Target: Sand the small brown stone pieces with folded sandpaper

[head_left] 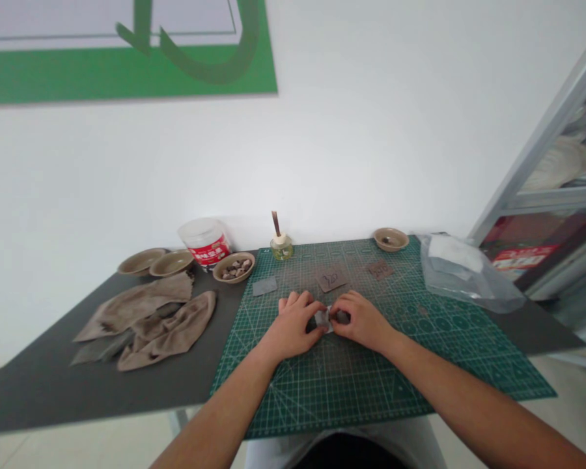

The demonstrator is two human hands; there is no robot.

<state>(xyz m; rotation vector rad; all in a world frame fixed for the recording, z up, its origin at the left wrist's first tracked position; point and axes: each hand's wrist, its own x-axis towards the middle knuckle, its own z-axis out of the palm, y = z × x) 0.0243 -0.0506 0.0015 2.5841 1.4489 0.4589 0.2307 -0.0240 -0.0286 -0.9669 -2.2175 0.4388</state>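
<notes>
My left hand [297, 324] rests on the green cutting mat [332, 404], thumb and forefinger closed at the left edge of a small grey piece of sandpaper [323, 318]. My right hand [360, 319] meets it from the other side, its fingertips pinched together over the same piece. Whatever small thing is between the right fingertips is too hidden to name. Just beyond the hands lies a brown sandpaper piece marked "320" [332, 279]. A grey rectangle [264, 286] lies to the left, and a reddish-brown piece [380, 270] to the right.
At the back left stand a bowl of stones [234, 268], two more bowls [172, 262] and a plastic jar [205, 243]. Brown cloths [168, 332] lie left of the mat. A reed diffuser [281, 246], a small bowl [391, 240] and a plastic bag [461, 270] line the back.
</notes>
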